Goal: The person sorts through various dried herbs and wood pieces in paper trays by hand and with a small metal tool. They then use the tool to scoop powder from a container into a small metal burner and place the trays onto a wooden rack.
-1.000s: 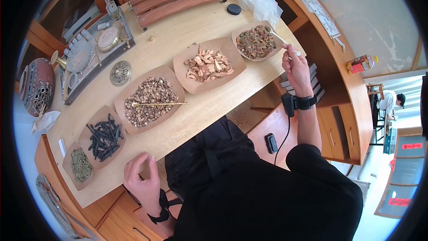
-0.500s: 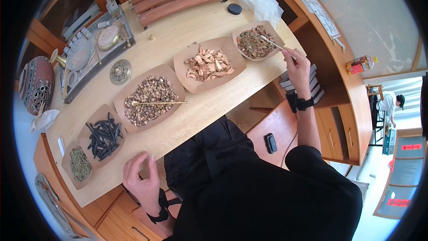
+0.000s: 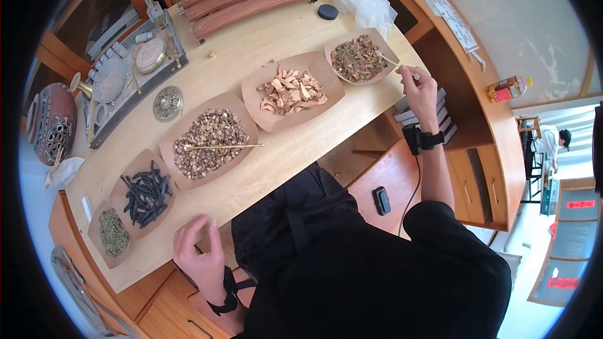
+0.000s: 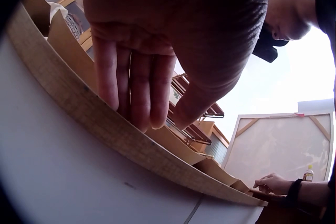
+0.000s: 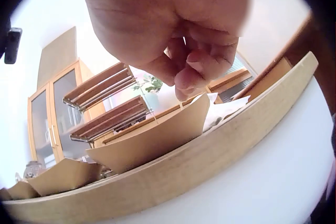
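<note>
My right hand (image 3: 419, 91) pinches the thin handle of a small spoon (image 3: 391, 61) between thumb and fingertips. The spoon's bowl is over a paper tray (image 3: 384, 74) of mixed dried herbs (image 3: 358, 58) with red and green bits. In the right wrist view my curled fingers (image 5: 195, 66) are just above that tray's raised rim. At the table's near edge, my left hand (image 3: 200, 246) is relaxed, with nothing between its fingers. Nearest to it are the trays of dark dried strips (image 3: 147, 193) and green dried herb (image 3: 114, 233).
Trays of pale dried slices (image 3: 292, 90) and brown round pieces (image 3: 210, 138) stand mid-table, a brass spoon (image 3: 223, 146) lying across the latter. Behind are a pierced metal disc (image 3: 168, 103), a grey tray (image 3: 183, 59) of small vessels, a slatted wooden rack (image 3: 251, 6) and a black lid (image 3: 327, 12).
My right hand has turned at the wrist and shifted slightly, and the spoon's bowl has moved a little over the herb tray. The left hand has stayed in place.
</note>
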### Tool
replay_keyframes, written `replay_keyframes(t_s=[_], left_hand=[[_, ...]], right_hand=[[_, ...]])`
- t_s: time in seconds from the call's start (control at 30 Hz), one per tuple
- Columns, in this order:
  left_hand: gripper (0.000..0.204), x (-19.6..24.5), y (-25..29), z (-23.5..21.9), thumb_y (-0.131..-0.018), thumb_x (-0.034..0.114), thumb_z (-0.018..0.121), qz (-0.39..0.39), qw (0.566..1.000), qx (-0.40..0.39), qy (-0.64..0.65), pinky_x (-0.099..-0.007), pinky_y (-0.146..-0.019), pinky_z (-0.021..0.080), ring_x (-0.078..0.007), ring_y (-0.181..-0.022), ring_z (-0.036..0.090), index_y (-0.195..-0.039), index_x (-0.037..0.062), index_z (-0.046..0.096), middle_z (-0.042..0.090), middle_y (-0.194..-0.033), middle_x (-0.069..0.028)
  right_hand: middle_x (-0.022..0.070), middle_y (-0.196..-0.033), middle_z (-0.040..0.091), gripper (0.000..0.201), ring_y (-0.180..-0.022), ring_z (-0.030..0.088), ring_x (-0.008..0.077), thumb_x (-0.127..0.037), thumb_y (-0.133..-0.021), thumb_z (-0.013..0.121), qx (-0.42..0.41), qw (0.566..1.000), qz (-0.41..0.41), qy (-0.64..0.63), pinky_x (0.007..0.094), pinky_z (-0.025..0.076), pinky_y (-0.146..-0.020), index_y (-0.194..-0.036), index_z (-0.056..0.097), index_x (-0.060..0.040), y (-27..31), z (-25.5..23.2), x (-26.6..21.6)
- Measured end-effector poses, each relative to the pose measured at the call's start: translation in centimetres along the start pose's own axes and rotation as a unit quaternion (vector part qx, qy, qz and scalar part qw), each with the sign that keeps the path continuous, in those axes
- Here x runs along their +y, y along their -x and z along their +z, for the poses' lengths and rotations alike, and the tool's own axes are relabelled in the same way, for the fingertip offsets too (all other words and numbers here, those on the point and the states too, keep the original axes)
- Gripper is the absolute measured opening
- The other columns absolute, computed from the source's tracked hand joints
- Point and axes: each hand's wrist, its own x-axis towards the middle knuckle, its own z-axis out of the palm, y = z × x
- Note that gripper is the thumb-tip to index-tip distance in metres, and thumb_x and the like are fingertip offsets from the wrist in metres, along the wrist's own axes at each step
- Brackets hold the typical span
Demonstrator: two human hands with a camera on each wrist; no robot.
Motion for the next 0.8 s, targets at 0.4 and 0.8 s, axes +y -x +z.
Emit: replay_keyframes(t_s=[0.4,0.8], left_hand=[[0.014,0.0,-0.1,-0.1,-0.081,0.001,0.077,0.003,1.0,-0.005,-0.005,-0.0378,-0.079,0.051,-0.0311,-0.087,0.067,-0.094,0.0009,0.072,0.073,-0.093,-0.0148],[0.014,-0.2,0.0,0.0,-0.081,0.001,0.076,0.009,1.0,0.0,-0.002,-0.038,-0.079,0.052,-0.0316,-0.087,0.067,-0.094,0.0011,0.071,0.073,-0.095,-0.0149]], right_hand=[[-0.0026,-0.069,0.061,0.029,-0.055,0.051,0.0027,-0.027,-0.102,0.064,0.008,0.985,0.098,-0.142,0.0206,0.041,-0.051,-0.099,0.077,-0.0003,0.5,-0.2,1.0],[-0.0031,-0.065,0.058,0.028,-0.051,0.05,0.0047,-0.025,-0.102,0.063,-0.099,0.946,0.179,-0.251,0.0224,0.038,-0.049,-0.092,0.072,-0.0003,1.0,1.5,-1.2]])
